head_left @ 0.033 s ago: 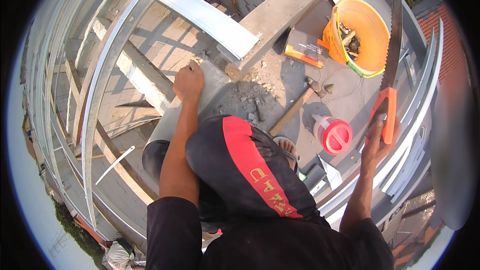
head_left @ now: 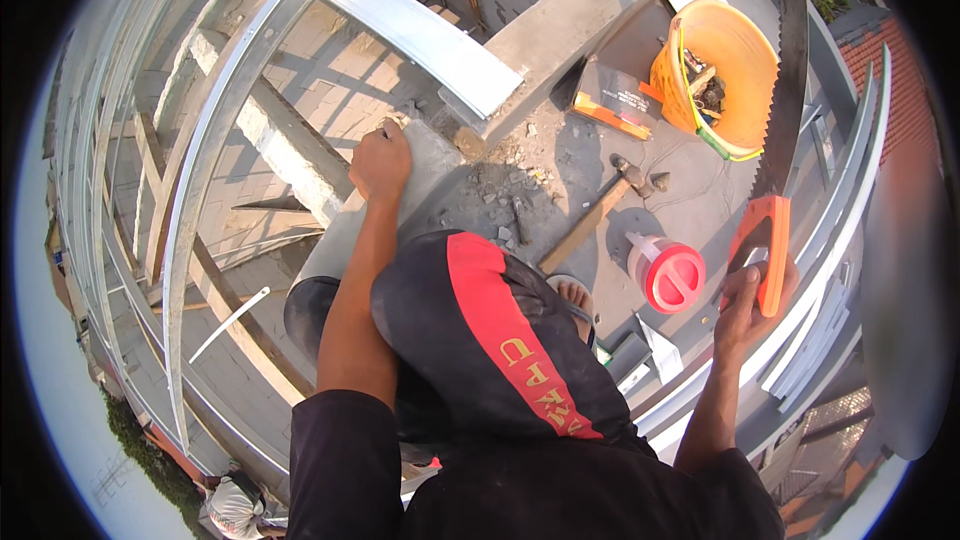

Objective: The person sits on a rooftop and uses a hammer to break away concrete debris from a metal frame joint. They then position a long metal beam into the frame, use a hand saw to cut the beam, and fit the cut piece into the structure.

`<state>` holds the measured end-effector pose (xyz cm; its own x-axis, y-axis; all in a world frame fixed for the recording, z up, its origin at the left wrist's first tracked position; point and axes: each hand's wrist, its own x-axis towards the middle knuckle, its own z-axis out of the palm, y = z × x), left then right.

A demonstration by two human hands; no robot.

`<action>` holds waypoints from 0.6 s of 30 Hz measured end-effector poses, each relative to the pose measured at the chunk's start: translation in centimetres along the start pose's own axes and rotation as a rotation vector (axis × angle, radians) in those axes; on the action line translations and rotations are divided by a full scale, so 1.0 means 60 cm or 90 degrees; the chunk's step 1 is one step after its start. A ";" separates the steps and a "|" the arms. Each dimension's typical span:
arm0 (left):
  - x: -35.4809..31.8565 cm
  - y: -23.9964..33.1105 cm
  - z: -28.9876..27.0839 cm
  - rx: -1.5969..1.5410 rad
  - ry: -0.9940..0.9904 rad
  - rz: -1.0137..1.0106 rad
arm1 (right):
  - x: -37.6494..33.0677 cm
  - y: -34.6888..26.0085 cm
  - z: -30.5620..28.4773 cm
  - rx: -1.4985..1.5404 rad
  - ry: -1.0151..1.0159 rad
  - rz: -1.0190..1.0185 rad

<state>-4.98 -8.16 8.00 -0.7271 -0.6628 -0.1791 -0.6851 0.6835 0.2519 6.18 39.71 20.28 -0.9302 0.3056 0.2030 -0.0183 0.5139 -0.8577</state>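
My right hand (head_left: 745,312) is wrapped round the orange handle of a hand saw (head_left: 785,90). Its long toothed blade points up and away, passing beside the yellow bucket (head_left: 748,70). My left hand (head_left: 381,162) is closed in a fist on the concrete ledge (head_left: 430,155), close to the end of a silver metal channel (head_left: 430,35). Whatever those fingers may hold is hidden. Between my hands, a hammer (head_left: 585,225) with a wooden handle lies among broken concrete bits (head_left: 515,185). A jar with a red lid (head_left: 674,278) stands nearer my right hand.
The bucket contains scraps, and a black-and-orange box (head_left: 615,100) sits beside it. Curved metal channels (head_left: 215,150) and wooden beams (head_left: 235,310) span the open drop at left. More metal strips (head_left: 840,270) run along the right. A person (head_left: 236,510) appears far down at lower left.
My right hand and the saw handle have shifted slightly down and left. My left hand stays closed on the ledge.
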 end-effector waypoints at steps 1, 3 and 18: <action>-0.003 0.008 -0.002 0.006 0.001 0.002 | -0.026 -0.016 0.004 0.053 -0.020 -0.010; -0.005 0.011 -0.005 0.009 0.005 0.007 | -0.060 -0.043 0.018 0.089 -0.083 -0.059; -0.012 -0.009 0.001 0.043 0.028 0.064 | -0.100 -0.030 0.141 -0.073 -0.605 0.060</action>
<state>-4.11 -8.04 7.96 -0.7908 -0.6015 -0.1133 -0.6111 0.7656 0.2009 8.70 30.16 16.58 -0.8353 -0.4018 -0.3752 0.0606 0.6110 -0.7893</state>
